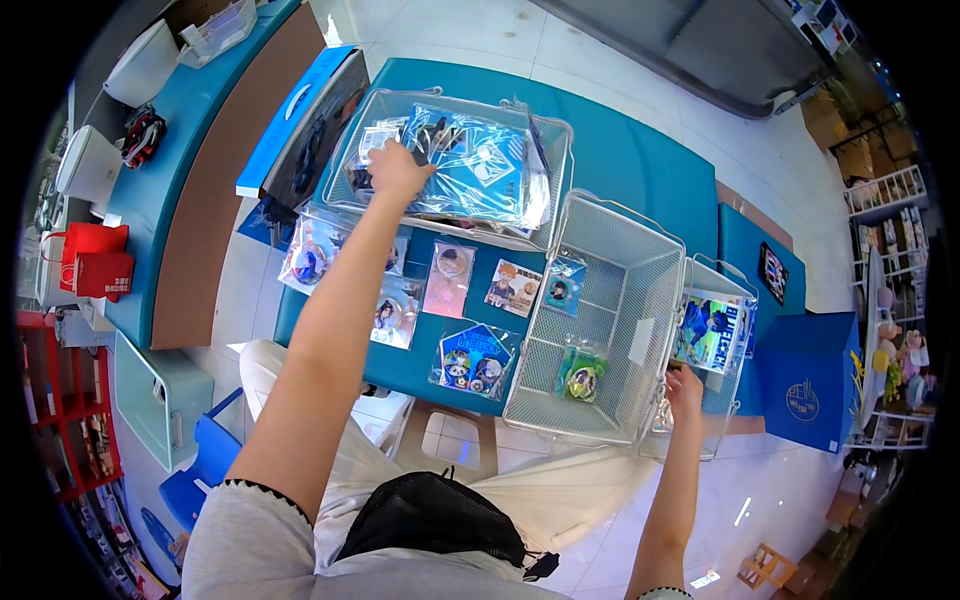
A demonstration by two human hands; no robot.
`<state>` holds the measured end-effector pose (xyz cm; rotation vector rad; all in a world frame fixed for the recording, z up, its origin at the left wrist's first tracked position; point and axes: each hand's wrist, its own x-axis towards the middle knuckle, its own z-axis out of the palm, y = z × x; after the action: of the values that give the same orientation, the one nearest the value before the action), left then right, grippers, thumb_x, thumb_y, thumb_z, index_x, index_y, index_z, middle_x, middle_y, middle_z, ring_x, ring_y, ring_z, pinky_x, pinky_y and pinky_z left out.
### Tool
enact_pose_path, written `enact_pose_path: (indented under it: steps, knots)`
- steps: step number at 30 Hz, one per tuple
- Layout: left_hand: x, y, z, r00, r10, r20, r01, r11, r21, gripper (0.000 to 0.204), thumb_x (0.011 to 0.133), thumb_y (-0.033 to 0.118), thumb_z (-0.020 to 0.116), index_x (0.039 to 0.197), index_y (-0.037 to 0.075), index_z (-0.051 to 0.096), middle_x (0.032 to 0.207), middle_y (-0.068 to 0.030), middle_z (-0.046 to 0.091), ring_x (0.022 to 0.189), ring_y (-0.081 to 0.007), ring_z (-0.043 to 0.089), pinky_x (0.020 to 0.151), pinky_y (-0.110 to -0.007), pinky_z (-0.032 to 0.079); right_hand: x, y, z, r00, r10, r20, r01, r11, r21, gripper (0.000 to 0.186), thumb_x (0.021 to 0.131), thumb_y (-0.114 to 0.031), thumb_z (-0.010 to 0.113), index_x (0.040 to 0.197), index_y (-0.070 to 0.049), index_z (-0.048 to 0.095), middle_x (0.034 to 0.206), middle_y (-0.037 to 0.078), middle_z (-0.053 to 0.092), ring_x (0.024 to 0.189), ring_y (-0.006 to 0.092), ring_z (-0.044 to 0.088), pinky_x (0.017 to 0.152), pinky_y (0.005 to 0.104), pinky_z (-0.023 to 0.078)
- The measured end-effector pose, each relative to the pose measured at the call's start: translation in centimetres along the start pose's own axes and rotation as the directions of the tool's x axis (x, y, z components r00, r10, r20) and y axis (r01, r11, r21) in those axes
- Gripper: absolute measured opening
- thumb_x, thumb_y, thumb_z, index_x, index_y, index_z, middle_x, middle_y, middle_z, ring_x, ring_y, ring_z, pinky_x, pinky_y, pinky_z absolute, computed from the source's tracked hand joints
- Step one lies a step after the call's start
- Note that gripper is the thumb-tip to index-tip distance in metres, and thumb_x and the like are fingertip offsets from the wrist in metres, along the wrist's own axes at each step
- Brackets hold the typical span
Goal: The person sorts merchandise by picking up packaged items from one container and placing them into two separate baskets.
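Note:
My left hand (400, 175) reaches into the wire basket (548, 232) at the far left, its thumb and fingers apart. It rests by the left edge of a blue plastic-wrapped packet (490, 165) lying on other wrapped goods. On the right, my right hand (684, 390) has its fingers curled together at the near part of another wire basket (722, 420); what they hold, if anything, is hidden. Just beyond them a blue illustrated packet (708, 332) lies in that basket. Between the hands stands a middle wire basket (610, 415) with a teal-backed packet (563, 288) and a green packet (582, 380).
On the teal table (620, 150) near me lie a pink packet (450, 280), an orange-haired character card (514, 288) and a blue badge packet (474, 362). A blue box (300, 120) stands left, a dark blue bag (808, 385) right. A stool (450, 437) is below the table.

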<state>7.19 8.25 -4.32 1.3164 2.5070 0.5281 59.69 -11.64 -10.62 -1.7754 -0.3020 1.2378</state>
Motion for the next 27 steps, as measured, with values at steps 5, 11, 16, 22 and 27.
enact_pose_path:
  steps: [5, 11, 16, 22, 27]
  knots:
    - [0.2, -1.4, -1.4, 0.992, 0.05, 0.119, -0.027, 0.983, -0.183, 0.068, 0.056, 0.028, 0.074, 0.107, -0.003, 0.041, 0.098, -0.0221, 0.055, 0.087, -0.0269, 0.057, 0.076, -0.032, 0.044, -2.4, 0.9, -1.3, 0.999, -0.046, 0.019, 0.045, 0.997, 0.055, 0.032, 0.081, -0.02, 0.051, 0.106, -0.002, 0.04, 0.105, 0.014, 0.046, 0.09, 0.0278, 0.053, 0.071, 0.0355, 0.046]
    - [-3.5, -2.6, -6.6, 0.934, 0.097, 0.345, 0.24, 0.546, -0.803, 0.024, 0.07, 0.009, 0.061, 0.091, -0.001, 0.057, 0.079, -0.0084, 0.06, 0.07, -0.018, 0.058, 0.064, -0.03, 0.045, -6.5, 0.2, -1.4, 0.992, -0.11, 0.063, 0.105, 0.992, 0.075, 0.044, 0.079, -0.02, 0.053, 0.115, -0.001, 0.036, 0.108, 0.015, 0.045, 0.092, 0.0278, 0.053, 0.074, 0.0358, 0.045]
    - [-5.7, -8.2, -7.1, 0.792, 0.236, 0.563, 0.576, 0.021, -0.818, 0.019, 0.076, 0.009, 0.056, 0.093, 0.002, 0.053, 0.085, -0.0055, 0.058, 0.072, -0.0151, 0.057, 0.062, -0.027, 0.046, -11.2, -1.6, 1.5, 0.96, -0.279, -0.003, 0.279, 0.96, 0.017, 0.045, 0.08, -0.021, 0.052, 0.117, -0.001, 0.036, 0.103, 0.012, 0.05, 0.089, 0.0226, 0.054, 0.073, 0.031, 0.045]
    - [-22.4, -4.7, -4.8, 0.771, 0.335, 0.541, 0.622, -0.216, -0.753, 0.03, 0.079, -0.001, 0.049, 0.108, 0.003, 0.044, 0.1, -0.0076, 0.053, 0.092, -0.0186, 0.053, 0.078, -0.032, 0.046, -20.8, 0.4, 12.2, 0.776, -0.411, 0.479, 0.423, 0.902, 0.089, 0.041, 0.083, -0.027, 0.051, 0.115, -0.002, 0.043, 0.104, 0.011, 0.051, 0.092, 0.02, 0.053, 0.077, 0.0306, 0.043]
    - [-31.1, -4.1, -5.8, 0.741, 0.416, 0.527, 0.379, 0.389, -0.84, 0.047, 0.072, -0.001, 0.059, 0.115, 0.003, 0.038, 0.109, -0.0041, 0.046, 0.097, -0.0125, 0.045, 0.083, -0.027, 0.038, -24.5, 4.9, 18.6, 0.862, -0.398, 0.314, 0.321, 0.908, 0.269, 0.038, 0.08, -0.011, 0.055, 0.114, 0.0, 0.04, 0.106, 0.009, 0.05, 0.093, 0.0157, 0.051, 0.079, 0.027, 0.042]
